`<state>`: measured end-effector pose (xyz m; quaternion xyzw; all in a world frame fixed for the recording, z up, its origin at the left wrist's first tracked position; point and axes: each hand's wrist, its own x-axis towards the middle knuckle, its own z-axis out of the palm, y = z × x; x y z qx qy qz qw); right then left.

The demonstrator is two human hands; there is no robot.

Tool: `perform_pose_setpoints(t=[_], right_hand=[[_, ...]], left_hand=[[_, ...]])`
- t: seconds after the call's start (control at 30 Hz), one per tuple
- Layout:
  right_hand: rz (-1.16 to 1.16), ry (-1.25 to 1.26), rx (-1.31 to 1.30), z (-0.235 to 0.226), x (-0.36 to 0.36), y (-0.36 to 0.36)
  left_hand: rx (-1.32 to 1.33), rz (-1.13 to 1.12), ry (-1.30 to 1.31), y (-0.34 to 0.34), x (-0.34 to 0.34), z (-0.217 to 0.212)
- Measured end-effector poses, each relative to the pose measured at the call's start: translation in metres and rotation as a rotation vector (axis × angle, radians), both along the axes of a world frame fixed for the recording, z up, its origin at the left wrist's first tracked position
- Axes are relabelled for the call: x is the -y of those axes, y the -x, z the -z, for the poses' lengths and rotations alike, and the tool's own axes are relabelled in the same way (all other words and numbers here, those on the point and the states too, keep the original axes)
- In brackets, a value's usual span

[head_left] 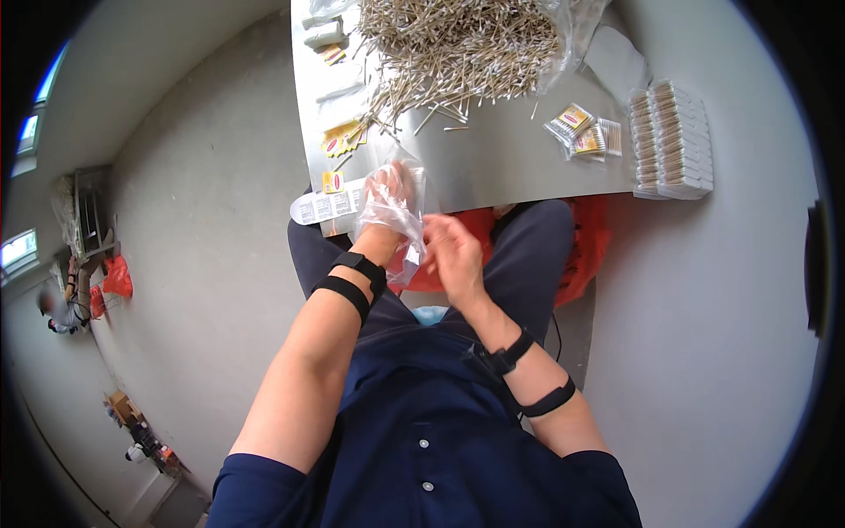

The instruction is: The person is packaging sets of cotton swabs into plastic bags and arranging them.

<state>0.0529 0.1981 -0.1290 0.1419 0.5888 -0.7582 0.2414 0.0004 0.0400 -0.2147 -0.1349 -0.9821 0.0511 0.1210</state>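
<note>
My left hand [391, 187] is inside a clear plastic bag [398, 217] at the table's near edge. The crinkled film covers its fingers, so I cannot make out what they grip, if anything. Just right of the bag is my right hand [455, 255], slightly blurred, its thumb and fingers apart and nothing visible in them. Beside the left hand lie a small yellow card [333, 182] and a white printed strip [326, 207]. Farther up are a fan of yellow cards [341, 139] and a large heap of cotton swabs [462, 48].
Small packs of swabs [588, 132] lie at the table's right, by a stacked block of packed swabs [671, 143]. White packets [341, 95] line the left edge of the metal table [502, 163]. Red plastic [588, 251] hangs below it. Another person [72, 308] is far left.
</note>
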Motion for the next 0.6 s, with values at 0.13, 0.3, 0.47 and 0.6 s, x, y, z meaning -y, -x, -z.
perform_pose_setpoints(t=[0.13,0.3,0.47,0.6], right_hand=[[0.170,-0.638,-0.404,0.088,-0.006,0.036],[-0.139,-0.737,-0.219,0.087,0.017,0.040],[-0.187,-0.860,-0.185,0.085,0.018,0.027],[-0.175,-0.939,-0.205,0.088,0.011,0.030]], left_hand=[[0.522,-0.155,-0.128,0.010,-0.007,0.000],[0.224,-0.029,0.021,-0.001,0.019,0.050],[0.357,-0.139,-0.121,0.015,0.009,0.043],[0.308,-0.077,-0.181,0.016,0.009,0.036]])
